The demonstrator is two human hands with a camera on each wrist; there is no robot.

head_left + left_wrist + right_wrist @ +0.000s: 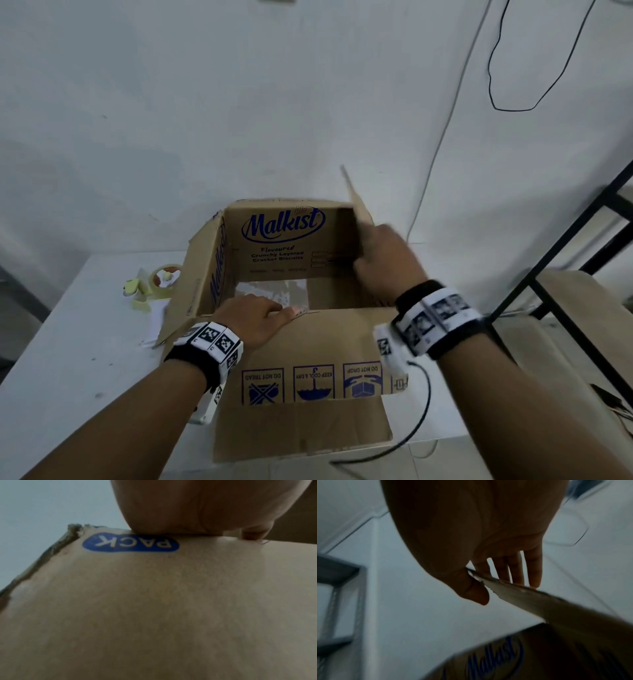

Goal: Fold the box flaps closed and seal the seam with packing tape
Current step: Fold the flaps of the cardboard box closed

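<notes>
While the flaps stand open, each line below takes one part of the scene.

Box: the cardboard box (291, 274) sits at the centre of the head view on the white surface (68, 377), top open, printed inner wall facing the camera.
Tape: the packing tape roll (164, 279) lies just beside the box, at middle left of the frame, untouched.
Left hand: the left hand (255, 317) presses palm-down on the near flap (308, 346), fingers fairly straight and close together at its edge.
Right hand: the right hand (387, 260) pinches the right flap (358, 202), which stands nearly upright at centre right.
Step in hand: folding the flaps inward, judged barely begun; no seam yet exists to tape.
Doing it well: probably bend the right flap along its crease, with the other hand steadying the box.
Right wrist view only: thumb under the right flap's edge, fingers (518, 568) slightly spread above it.
Left wrist view only: a blue "PACK" mark and a ragged flap corner; the fingers are hidden.
Head view only: tape and both hands together.
</notes>
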